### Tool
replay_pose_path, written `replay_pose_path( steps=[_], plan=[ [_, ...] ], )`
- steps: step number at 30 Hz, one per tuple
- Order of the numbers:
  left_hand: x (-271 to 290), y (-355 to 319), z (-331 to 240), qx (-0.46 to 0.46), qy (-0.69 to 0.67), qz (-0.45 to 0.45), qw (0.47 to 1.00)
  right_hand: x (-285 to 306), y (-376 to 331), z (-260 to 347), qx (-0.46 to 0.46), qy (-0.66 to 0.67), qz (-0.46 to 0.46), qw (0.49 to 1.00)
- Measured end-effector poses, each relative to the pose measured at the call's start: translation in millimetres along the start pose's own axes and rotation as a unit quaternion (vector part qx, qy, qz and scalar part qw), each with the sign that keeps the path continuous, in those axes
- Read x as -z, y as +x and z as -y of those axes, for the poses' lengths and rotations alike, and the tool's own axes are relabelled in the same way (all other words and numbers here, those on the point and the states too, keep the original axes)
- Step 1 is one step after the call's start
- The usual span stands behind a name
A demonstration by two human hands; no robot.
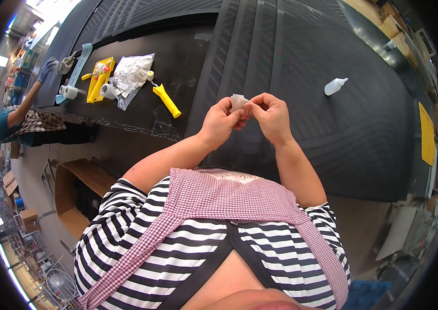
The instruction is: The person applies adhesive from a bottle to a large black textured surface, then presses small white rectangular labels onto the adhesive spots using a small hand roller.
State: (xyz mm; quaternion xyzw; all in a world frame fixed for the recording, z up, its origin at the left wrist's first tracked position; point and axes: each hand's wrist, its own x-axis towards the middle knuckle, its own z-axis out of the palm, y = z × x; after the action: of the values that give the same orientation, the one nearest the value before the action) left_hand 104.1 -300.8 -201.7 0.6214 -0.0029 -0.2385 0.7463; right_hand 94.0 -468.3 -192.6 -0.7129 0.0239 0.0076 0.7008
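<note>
Both hands meet in front of me, above the black panel (301, 150). My left hand (219, 123) is closed around a small whitish, translucent piece (237, 101); I cannot make out whether it is tape, film or something else. Thumb and fingers of my right hand (272, 116) pinch the right edge of the same piece. Fingers hide its lower part. To the right, a white squeeze bottle with a narrow tip (336, 86) lies on the panel, apart from my hands. Left of them lies a small roller with a yellow handle (167, 101).
On the black surface at left are a clear plastic bag with white contents (132, 75), a yellow tray (100, 80) and white rolls (70, 92). Beyond them, a co-worker's gloved hand (47, 70) reaches over the far end. A cardboard box (66, 206) stands below the table edge.
</note>
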Motion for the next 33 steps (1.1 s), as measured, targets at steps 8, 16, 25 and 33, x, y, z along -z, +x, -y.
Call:
replay_pose_path(
  steps=[8,16,25,33],
  plan=[
    [0,3,1,-0.001,-0.038,0.006,0.999,2,1,-7,0.026,-0.025,-0.021,0.999],
    [1,4,-1,0.047,-0.082,-0.004,0.995,9,-1,-2,-0.061,0.114,-0.029,0.991],
    [19,15,15,0.030,0.002,-0.005,1.000,65,6,-28,-0.148,0.360,-0.048,0.920],
    [43,19,43,-0.057,0.119,-0.011,0.991,95,7,-34,-0.078,0.219,-0.117,0.965]
  ],
)
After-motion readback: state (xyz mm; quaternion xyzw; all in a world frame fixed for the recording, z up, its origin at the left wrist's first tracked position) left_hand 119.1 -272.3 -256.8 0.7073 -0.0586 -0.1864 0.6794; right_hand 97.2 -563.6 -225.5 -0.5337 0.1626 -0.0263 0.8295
